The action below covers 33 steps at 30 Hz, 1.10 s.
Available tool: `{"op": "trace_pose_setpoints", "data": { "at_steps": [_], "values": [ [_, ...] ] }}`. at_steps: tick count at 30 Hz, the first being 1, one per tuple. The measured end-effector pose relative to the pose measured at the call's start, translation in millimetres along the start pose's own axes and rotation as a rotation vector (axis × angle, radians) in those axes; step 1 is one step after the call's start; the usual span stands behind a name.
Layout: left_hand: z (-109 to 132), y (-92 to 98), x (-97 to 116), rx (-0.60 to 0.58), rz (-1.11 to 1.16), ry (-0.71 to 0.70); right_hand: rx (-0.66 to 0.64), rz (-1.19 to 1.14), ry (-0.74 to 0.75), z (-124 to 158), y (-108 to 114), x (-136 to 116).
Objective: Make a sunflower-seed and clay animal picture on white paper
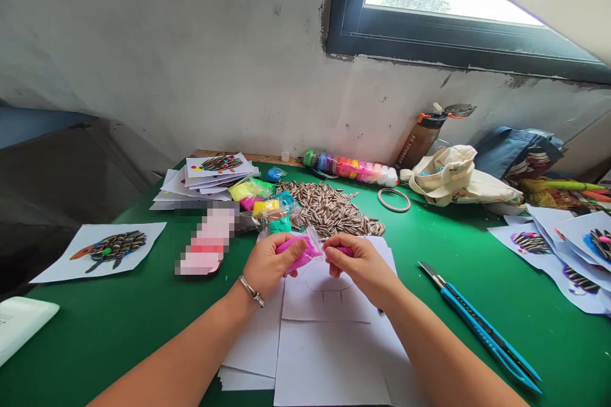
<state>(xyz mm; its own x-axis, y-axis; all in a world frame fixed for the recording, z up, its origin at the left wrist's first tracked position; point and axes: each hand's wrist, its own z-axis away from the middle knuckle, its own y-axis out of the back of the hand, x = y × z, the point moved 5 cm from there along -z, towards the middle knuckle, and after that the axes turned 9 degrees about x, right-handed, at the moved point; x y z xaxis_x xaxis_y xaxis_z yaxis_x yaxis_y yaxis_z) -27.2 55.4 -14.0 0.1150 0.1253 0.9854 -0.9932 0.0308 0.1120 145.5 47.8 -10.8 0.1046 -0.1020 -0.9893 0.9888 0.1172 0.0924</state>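
Note:
My left hand (267,262) is closed around a clear plastic packet of pink modelling clay (309,250), its end pointing right. Close beside it, my right hand (358,261) pinches a small lump of pink clay (344,251) between thumb and fingers. Both hands hover over a white sheet of paper (329,346) bearing a pencil outline with short leg lines, partly hidden by the hands. Beyond them lies a heap of striped sunflower seeds (324,206). Packets of yellow, teal and other clay (265,207) rest at the heap's left side.
A blue utility knife (482,327) with its blade out lies to the right. A tape ring (394,200), cloth bag (449,175) and bottle (420,137) stand farther back. Seed pictures (112,251) lie left, more cards (534,243) right. A pixelated pink object (207,241) sits left of my hands.

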Motion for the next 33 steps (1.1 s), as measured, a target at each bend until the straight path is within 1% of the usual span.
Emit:
{"op": "trace_pose_setpoints", "data": {
  "at_steps": [6,12,17,20,24,28,33],
  "values": [
    [4,-5.7,4,-0.049,0.002,-0.010,-0.075,-0.016,-0.055,4,-10,-2],
    [4,-2.4,6,0.010,0.033,-0.008,-0.092,-0.143,-0.108,4,-6,-3],
    [5,-2.7,4,-0.003,-0.013,-0.022,-0.106,-0.070,-0.084,6,-10,-2],
    [6,-4.6,3,-0.014,-0.044,-0.038,-0.088,-0.007,-0.072,8,-15,0],
    [7,-7.7,3,-0.021,-0.041,-0.022,-0.048,0.115,-0.023,9,-19,3],
    [9,-12.1,5,-0.065,-0.039,-0.046,0.015,0.182,0.021,7,-16,2],
    [10,-14.0,2,-0.090,-0.116,-0.082,0.074,0.275,0.057,8,-14,1]
  ]
}}
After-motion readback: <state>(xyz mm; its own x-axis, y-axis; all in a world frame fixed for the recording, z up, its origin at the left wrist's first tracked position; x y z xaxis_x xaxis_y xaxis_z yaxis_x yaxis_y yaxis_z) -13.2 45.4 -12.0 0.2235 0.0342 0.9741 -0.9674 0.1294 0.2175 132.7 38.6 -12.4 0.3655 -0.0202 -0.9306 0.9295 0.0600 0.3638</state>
